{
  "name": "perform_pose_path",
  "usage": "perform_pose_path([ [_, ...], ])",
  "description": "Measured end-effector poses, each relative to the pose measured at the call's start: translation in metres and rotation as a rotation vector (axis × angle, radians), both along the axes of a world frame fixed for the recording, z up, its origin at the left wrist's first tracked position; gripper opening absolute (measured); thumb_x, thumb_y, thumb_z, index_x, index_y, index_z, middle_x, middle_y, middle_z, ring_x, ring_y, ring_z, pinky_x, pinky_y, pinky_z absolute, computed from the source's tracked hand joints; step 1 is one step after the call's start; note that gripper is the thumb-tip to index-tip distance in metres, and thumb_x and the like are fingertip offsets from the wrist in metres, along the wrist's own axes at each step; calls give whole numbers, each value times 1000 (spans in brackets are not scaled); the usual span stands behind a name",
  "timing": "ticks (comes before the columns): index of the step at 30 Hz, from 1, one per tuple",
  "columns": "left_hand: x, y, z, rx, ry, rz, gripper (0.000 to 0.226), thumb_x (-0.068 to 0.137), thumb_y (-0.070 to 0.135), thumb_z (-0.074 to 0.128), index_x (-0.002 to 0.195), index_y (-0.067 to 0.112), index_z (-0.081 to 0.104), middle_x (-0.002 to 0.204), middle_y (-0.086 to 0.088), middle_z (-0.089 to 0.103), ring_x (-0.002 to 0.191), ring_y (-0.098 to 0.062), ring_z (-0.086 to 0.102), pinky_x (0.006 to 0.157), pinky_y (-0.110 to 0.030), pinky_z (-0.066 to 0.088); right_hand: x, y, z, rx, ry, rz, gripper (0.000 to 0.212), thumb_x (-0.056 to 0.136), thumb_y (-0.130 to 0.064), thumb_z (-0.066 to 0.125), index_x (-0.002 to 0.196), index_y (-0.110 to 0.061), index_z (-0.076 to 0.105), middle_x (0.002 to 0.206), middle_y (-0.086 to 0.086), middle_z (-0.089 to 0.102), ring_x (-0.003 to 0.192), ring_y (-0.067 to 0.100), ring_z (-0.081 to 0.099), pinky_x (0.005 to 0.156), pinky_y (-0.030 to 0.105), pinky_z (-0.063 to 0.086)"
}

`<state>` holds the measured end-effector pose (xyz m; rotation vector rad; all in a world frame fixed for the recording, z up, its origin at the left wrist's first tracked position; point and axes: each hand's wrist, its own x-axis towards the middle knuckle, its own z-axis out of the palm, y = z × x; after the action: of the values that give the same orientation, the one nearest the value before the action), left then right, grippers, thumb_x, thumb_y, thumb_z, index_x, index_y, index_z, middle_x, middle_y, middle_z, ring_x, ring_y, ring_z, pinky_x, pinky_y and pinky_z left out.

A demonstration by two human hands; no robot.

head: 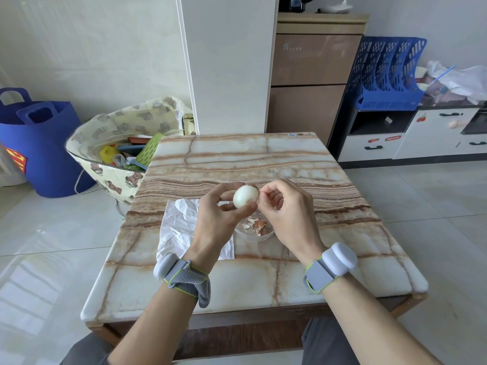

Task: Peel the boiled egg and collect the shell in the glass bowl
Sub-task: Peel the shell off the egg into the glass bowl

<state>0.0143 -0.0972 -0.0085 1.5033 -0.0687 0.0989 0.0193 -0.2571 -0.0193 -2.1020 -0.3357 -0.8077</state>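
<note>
Your left hand point(221, 206) is clamped on the boiled egg point(245, 196), thumb on top and fingers underneath, holding it mid-frame, up off the table and just above and left of the glass bowl point(268, 237). That grip leaves the egg's right end exposed, prob. on purpose, since a last cap of brown shell point(254, 186) sits at its upper right while the rest shows bare white. Your right hand point(286, 214) has thumb and forefinger pinched together right at that shell edge; can't tell whether they actually grip a flake or just touch it. Holding the work over the bowl makes sense: loose bits drop straight in, and the bowl already holds a heap of shell pieces point(257, 224). A crumpled white paper sheet point(179, 225) lies left of the bowl, partly under your left wrist, likely as a catch for strays. Both wrists carry grey strap-on units, clear of the work. Room: the marble table point(237, 159) is bare across the whole upper half of its top, so there's plenty of space fwd and to the right. The bowl sits well in from the near edge and the right edge, so low risk of knocking it off. Off the table at frame left stand a bear-print bag point(110, 169) and a blue bag point(42, 148), both on the floor and out of reach of your motion. I'd judge the task nearly done.
</note>
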Motion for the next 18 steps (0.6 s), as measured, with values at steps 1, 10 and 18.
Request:
perform_pose_path([
  [1,0,0,0,-5,2,0,42,76,0,88,114,9,73,97,-16,75,76,-16,77,68,-21,59,0,0,0,3,-2,1,10,88,-7,73,86,-14,66,80,-11,64,67,7,58,65,28,52],
  [10,0,0,-1,-31,22,-12,37,79,11,88,113,15,74,85,2,77,75,-10,74,65,-12,52,0,-5,-6,5,43,-1,6,94,-17,64,89,-18,63,80,-12,63,70,11,59,66,29,49],
  [18,2,1,-4,-40,41,-32,29,82,20,86,109,19,75,84,3,77,82,-18,74,85,-32,62,0,-5,-7,-36,85,-3,19,99,-19,62,81,-16,60,74,-11,58,69,12,54,65,31,44],
])
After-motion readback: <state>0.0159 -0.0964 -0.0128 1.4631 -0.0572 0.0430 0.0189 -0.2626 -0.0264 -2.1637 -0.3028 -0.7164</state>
